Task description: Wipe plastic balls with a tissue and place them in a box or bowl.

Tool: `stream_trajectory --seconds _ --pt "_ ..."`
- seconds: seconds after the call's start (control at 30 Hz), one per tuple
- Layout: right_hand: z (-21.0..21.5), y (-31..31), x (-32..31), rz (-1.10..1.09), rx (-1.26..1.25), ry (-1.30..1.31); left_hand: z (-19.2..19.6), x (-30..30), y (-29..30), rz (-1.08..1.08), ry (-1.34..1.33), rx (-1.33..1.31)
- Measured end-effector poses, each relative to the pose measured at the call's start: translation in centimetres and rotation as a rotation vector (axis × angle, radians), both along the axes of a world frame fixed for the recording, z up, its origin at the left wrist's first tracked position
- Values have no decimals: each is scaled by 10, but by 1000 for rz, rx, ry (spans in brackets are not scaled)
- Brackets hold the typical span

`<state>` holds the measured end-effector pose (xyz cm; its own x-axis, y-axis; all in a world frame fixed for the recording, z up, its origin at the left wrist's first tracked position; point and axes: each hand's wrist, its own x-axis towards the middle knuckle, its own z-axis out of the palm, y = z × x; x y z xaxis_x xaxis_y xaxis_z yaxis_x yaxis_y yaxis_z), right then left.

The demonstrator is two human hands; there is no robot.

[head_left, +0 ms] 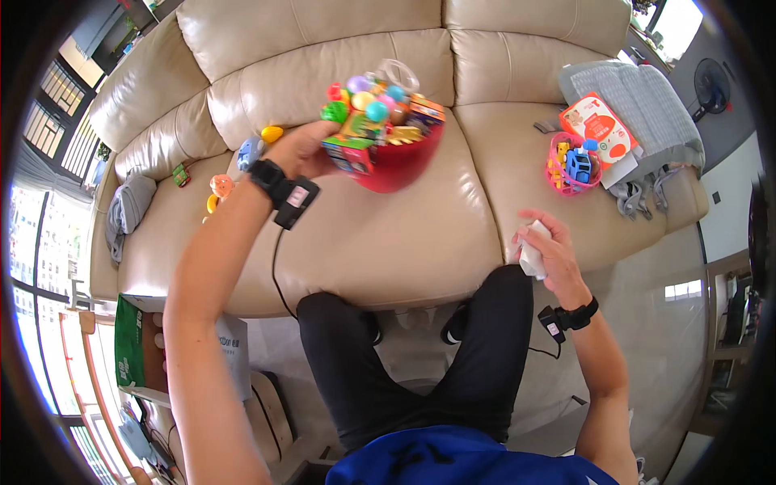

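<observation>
My left hand [305,151] is closed at the left side of a red tub [396,170] heaped with toys; its fingertips are partly hidden. Colourful balls [373,105], small printed boxes [349,153] and a pale ring-shaped piece [399,74] fill the tub above its rim. The tub looks slightly blurred over the middle of the beige sofa [412,242]. Lower and to the right, my right hand [558,252] is closed round a crumpled white wad [533,250], which looks like tissue or cloth.
On the right seat stand a pink basket [575,184] of toys, a red-and-white box [600,128] and a grey blanket [626,93]. A yellow toy [272,133], a blue-grey toy [250,152] and an orange doll [221,186] lie left. A green carton [133,347] stands on the floor.
</observation>
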<state>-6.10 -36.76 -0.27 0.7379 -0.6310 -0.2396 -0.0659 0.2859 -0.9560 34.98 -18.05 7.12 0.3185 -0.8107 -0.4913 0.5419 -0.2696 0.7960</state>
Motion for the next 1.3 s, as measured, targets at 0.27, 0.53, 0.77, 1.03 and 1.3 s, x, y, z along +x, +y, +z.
stream_trajectory --seconds 0.27,0.53,0.77,1.03,1.3 --pt "63 -30 41 145 -1019 -50 -53 -77 -88 -275 117 20" --pt "85 -140 130 341 -1115 444 -100 -82 -129 -394 168 71" --pt "91 -208 250 597 -972 873 -135 -55 -133 -442 272 -191" --pt "117 -168 279 897 -1252 1200 -137 -107 -139 -321 501 -163" --pt "197 -128 272 875 -1481 1100 -92 -111 -122 -378 433 -389"
